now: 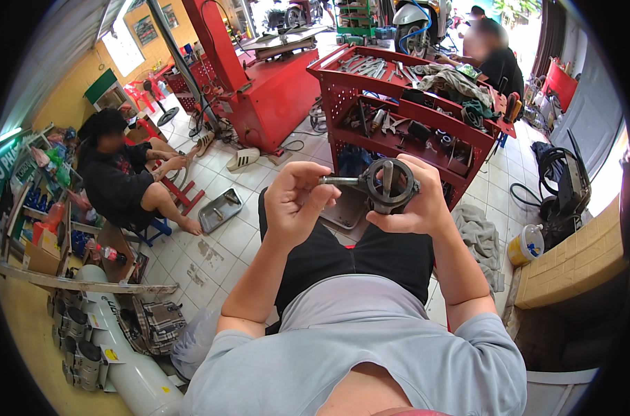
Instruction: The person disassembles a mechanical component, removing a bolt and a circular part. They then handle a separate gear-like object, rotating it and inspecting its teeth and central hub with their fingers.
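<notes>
Above my lap, my right hand [424, 201] is closed round a dark ring-shaped metal part [403, 196], gripping its right side and underside. A pale metal rod [388, 173] stands up inside the ring's opening. My left hand [299, 201] pinches the outer end of a thin silver bolt [341, 180] between thumb and fingers. The bolt lies level, and its other end meets the ring's left side; whether it is threaded in there I cannot tell. Under my hands, partly hidden, is a grey metal tray [346, 216] on the floor.
A red tool cart [405, 114] with spanners and rags stands just ahead. Left of it rises a red lift machine [270, 104]. A seated person [117, 170] works at the left near another metal tray [221, 211]. A grey cloth [478, 243] and a yellowish bucket [526, 246] are at right.
</notes>
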`<action>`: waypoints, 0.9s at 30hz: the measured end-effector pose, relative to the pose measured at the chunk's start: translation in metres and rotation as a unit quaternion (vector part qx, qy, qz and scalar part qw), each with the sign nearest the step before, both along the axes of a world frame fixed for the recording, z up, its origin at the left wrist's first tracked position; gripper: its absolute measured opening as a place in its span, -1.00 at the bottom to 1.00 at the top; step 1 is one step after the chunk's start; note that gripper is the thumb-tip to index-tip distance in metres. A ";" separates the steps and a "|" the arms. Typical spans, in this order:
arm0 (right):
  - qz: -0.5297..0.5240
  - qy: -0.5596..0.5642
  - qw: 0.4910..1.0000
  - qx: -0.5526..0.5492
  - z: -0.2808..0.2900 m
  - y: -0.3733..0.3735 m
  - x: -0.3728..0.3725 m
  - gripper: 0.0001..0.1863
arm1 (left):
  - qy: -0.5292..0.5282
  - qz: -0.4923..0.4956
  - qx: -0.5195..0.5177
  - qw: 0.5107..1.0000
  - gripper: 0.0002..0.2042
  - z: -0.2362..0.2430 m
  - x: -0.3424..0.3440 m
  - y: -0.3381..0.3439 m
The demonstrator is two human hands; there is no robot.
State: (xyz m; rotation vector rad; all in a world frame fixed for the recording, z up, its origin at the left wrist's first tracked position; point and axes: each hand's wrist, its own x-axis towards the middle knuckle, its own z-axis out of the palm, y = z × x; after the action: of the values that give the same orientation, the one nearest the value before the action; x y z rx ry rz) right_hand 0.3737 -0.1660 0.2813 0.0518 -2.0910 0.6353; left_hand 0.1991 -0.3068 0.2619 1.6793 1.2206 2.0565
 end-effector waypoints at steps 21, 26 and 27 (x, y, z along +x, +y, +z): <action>0.006 -0.009 1.000 0.001 0.001 0.000 0.002 -0.53 | 0.052 0.002 -0.005 0.999 -0.76 -0.005 -0.005 0.000; 0.000 -0.010 0.999 0.040 0.001 -0.003 0.000 -0.53 | 0.076 -0.001 0.032 0.997 -0.69 -0.013 -0.013 0.006; -0.003 -0.012 0.999 0.048 0.001 -0.004 0.000 -0.52 | 0.084 0.001 0.037 0.996 -0.66 -0.014 -0.014 0.006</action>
State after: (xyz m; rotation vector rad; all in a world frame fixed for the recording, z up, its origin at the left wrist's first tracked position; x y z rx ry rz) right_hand 0.3736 -0.1699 0.2825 0.0917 -2.1438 0.5349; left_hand 0.1855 -0.3004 0.2476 1.9197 1.2093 2.0186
